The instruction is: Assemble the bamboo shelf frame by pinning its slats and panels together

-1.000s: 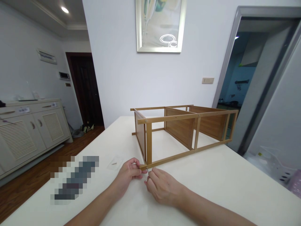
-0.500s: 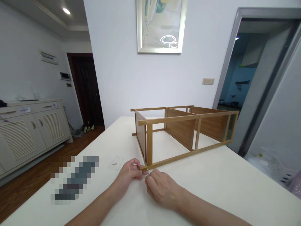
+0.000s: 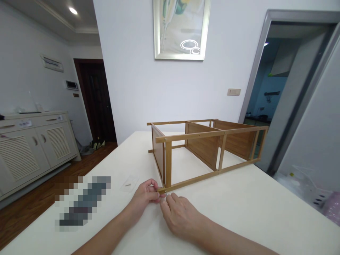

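Note:
A wooden shelf rack lies on its side on the white table, its slatless panels standing upright. My left hand grips the near end of its lower rail, thumb in front and fingers curled behind. Close beside it, my right hand is closed round a thin metal piece that looks like a hex key. Its tip meets the rail near the corner joint; most of it is hidden in my fingers. To the left, a small clear plastic bag lies flat with a screw on or in it.
A blurred-out dark object lies at the table's left side. Behind the table is a white wall with a framed picture. A louvred cabinet stands at left, a doorway at right, with plastic-wrapped items beside the table.
My right hand has shifted slightly left and turned a little at the rail's end. The left hand keeps its hold; the whole view has moved slightly.

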A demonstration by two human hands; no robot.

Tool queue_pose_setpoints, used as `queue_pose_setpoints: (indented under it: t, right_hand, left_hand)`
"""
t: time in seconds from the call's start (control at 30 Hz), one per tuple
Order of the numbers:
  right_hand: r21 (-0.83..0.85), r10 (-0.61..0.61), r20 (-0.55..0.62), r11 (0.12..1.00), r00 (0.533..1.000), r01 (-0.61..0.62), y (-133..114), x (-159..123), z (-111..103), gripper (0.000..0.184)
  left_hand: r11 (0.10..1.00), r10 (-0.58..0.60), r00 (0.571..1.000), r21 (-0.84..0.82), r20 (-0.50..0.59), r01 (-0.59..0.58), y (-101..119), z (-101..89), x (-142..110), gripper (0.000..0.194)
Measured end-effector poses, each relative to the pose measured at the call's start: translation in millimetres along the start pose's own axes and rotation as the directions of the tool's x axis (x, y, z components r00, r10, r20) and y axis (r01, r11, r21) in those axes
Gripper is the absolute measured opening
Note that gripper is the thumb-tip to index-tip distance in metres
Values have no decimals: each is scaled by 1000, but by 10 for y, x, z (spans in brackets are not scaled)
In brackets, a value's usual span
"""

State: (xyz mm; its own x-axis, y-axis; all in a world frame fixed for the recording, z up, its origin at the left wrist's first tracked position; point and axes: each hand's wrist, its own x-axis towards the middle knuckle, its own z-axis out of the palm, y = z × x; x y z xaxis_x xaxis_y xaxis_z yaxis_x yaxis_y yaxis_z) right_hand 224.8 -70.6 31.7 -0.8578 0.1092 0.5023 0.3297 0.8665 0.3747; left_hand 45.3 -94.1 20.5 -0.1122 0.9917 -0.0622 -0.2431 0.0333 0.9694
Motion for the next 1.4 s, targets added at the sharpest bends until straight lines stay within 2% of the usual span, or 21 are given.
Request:
queue_pose_setpoints:
  t: [0.1, 0.2, 0.33, 0.4, 0.53, 0.77, 0.93, 1.13, 1.3, 1.4]
  right_hand:
    - [38, 53, 32, 998, 998, -54, -26, -5, 76, 21]
    - [150, 139, 99, 977, 985, -153, -34, -18, 195, 23]
    - [387, 283, 180, 860, 942, -332, -35, -26, 268, 30]
    - [448, 319, 206, 810, 925, -379, -42, -25, 269, 33]
    - [503, 334, 213, 768, 918, -397, -55, -32, 267, 31]
    - [731, 373, 97, 602, 923, -321, -5, -59, 185, 18]
    - [757, 369, 95, 577, 925, -307, 38, -56, 118, 8]
    - [769, 356, 151, 544, 922, -336, 27, -45, 108, 11]
    - [739, 402, 238, 515, 884, -434, -14, -48, 137, 12]
    - [697, 426, 278, 527, 861, -486, -40, -47, 155, 15]
  left_hand:
    - [1000, 5, 1000, 4, 8, -6, 10, 8, -5, 26]
    - [1000, 21, 1000, 0, 16, -21, -2, 1, -2, 25]
    - [999, 32, 999, -9, 29, -32, -16, -3, 8, 25]
    - [999, 31, 999, -19, 37, -31, -14, 0, 11, 25]
    - [999, 26, 999, -24, 31, -25, -15, -7, 9, 25]
    - [999, 23, 1000, -22, -3, -23, -59, -42, 25, 26]
    - [1000, 10, 1000, -12, -26, -10, -85, -45, 57, 27]
    - [1000, 12, 1000, 23, -25, -11, -88, -52, 62, 29]
    - [997, 10, 999, 73, -44, -7, -92, -23, 69, 32]
    - [995, 7, 999, 97, -38, -3, -83, -1, 76, 32]
